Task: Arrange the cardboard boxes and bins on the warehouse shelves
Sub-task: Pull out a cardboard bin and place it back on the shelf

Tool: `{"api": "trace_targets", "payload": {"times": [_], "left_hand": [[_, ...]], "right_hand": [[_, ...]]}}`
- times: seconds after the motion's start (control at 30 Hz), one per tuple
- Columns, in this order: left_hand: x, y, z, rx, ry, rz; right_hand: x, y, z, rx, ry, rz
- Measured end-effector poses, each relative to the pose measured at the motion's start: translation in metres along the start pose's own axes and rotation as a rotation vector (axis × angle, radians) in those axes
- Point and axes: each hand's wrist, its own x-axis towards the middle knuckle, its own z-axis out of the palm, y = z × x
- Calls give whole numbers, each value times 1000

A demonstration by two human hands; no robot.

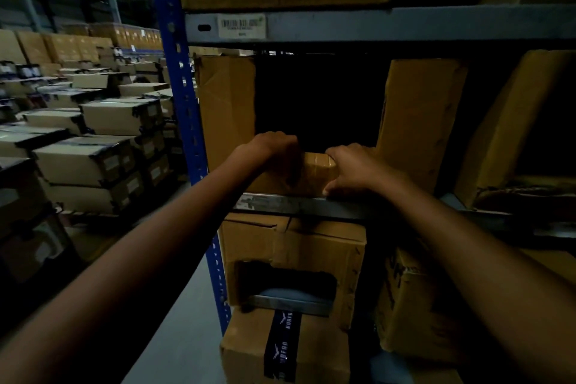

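Both hands hold a small taped cardboard box (318, 169) at the front lip of the middle shelf (299, 205). The left hand (274, 148) curls its fingers over the box's far top edge. The right hand (352, 170) wraps the right end, thumb low by the shelf edge.

The box sits in the dark gap between a tall carton on the left (226, 109) and another tall carton on the right (417, 121). To seat it well, I judge it best to keep it square to the shelf, slide it straight and level, and move the right thumb clear of the metal lip to avoid a pinch.

A barcode label (241, 25) is stuck on the upper beam; its digits are too blurred to read. Below, black tape (283, 343) on a lower box (324, 352) carries white lettering and a winged mark, not clearly legible. The stacked cartons far left (103, 162) bear white labels too small to read.
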Motion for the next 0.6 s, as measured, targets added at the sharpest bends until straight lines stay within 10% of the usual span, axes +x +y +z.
{"api": "trace_targets", "payload": {"times": [0.43, 0.6], "left_hand": [[7, -6, 4, -64, -14, 22], [-1, -1, 39, -39, 480, 4]], "right_hand": [[1, 0, 1, 11, 29, 8], [-3, -1, 4, -42, 86, -28]]}}
